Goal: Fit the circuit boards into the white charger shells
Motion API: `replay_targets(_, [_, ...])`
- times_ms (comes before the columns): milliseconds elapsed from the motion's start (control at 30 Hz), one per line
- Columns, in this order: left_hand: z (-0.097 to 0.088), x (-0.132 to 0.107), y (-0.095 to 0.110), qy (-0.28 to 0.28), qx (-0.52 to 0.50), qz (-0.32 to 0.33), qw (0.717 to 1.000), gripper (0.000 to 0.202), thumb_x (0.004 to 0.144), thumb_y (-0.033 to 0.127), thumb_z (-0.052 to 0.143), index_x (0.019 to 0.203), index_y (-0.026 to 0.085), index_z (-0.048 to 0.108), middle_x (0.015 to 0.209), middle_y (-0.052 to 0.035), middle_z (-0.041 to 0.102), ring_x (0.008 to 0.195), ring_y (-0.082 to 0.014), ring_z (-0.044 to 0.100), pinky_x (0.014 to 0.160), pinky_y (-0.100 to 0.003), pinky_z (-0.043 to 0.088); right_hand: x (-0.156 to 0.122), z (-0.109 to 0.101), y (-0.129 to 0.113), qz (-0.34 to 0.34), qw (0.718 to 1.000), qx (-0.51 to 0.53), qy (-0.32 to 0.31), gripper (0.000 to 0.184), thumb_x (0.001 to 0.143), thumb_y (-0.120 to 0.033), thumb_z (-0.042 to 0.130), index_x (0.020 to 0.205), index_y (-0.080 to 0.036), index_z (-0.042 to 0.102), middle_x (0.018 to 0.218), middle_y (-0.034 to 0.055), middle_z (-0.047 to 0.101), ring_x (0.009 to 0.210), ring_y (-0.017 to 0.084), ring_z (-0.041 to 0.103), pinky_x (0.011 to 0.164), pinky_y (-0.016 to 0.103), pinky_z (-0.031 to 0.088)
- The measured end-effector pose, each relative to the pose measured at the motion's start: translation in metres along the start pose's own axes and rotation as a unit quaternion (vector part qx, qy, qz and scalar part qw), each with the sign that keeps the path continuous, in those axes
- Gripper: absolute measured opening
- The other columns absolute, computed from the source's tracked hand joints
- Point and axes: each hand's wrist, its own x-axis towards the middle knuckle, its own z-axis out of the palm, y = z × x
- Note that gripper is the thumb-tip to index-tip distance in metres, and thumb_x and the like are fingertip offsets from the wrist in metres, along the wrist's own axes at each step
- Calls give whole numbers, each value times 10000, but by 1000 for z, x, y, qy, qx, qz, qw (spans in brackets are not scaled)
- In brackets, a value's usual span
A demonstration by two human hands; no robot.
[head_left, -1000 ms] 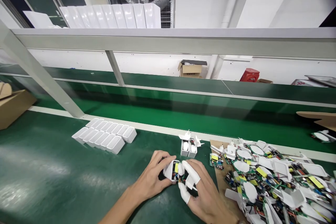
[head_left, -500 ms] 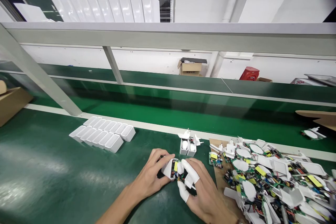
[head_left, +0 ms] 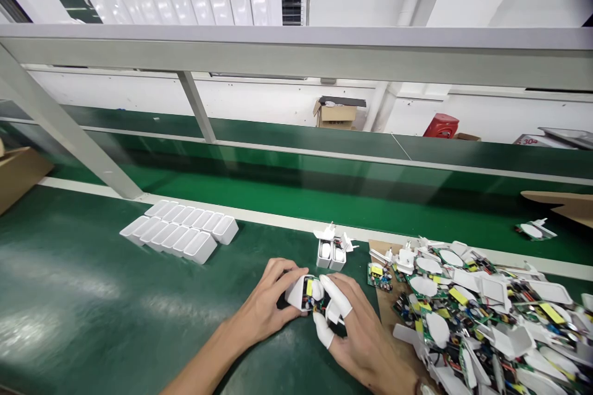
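Note:
My left hand (head_left: pixel 266 307) grips a white charger shell (head_left: pixel 297 291) low in the middle of the view, on the green bench. A circuit board (head_left: pixel 309 296) with a yellow part sits partly inside the shell. My right hand (head_left: pixel 359 336), with white finger cots on thumb and two fingers, presses on that board from the right. Just beyond my hands stand two assembled white chargers (head_left: pixel 332 253), upright and side by side.
A heap of circuit boards and white plug covers (head_left: pixel 477 315) lies on cardboard at the right. Two rows of empty white shells (head_left: pixel 181 234) sit at the left. A cardboard box (head_left: pixel 18 173) is at the far left. A green conveyor belt (head_left: pixel 324 197) runs behind, under a grey frame.
The view has tipped slightly, so everything sits a little higher. My hands keep the same grip on the shell and board, with only small finger shifts.

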Motion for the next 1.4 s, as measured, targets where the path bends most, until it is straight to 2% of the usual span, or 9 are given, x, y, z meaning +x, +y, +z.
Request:
replay_targets(200, [0,-1,-1,-6,-1,0,1000,630,965,257,764,1513,305,458,1284,-108,557,1192,-290,522,998,-447,536,0,-1,0,2,1000,2,-5,680,990,-100,561,1618,-185,316,1352,185,639,1312,325,615,1019,521,628])
replay_targets(467, [2,1,-1,-2,-7,7,1000,614,965,261,762,1502,288,465,1281,-106,560,1183,-283,526,990,-428,534,-11,-1,6,3,998,9,-61,724,960,-44,537,1634,-118,283,1458,210,561,1428,331,490,1122,541,565])
replay_targets(933, [5,2,-2,11,9,8,1000,613,966,292,762,1508,291,475,1269,-111,589,1182,-289,555,986,-422,555,2,-8,-3,-9,1000,-25,-15,727,970,-55,522,1653,-151,291,1400,184,634,1350,333,593,1051,520,627])
replay_targets(1200, [7,0,-6,5,9,8,1000,644,957,285,774,1516,256,457,1289,-120,567,1193,-288,525,1007,-436,538,-1,-2,0,-4,999,-40,-15,671,971,-47,541,1613,-91,351,1409,207,617,1385,327,548,1071,522,614])
replay_targets(1400, [9,0,-8,8,13,11,1000,665,944,270,790,1519,247,456,1293,-119,566,1201,-287,524,1032,-432,522,-2,-4,0,-7,999,-38,-9,660,965,-44,540,1602,-100,375,1401,196,621,1378,316,558,1069,495,617])
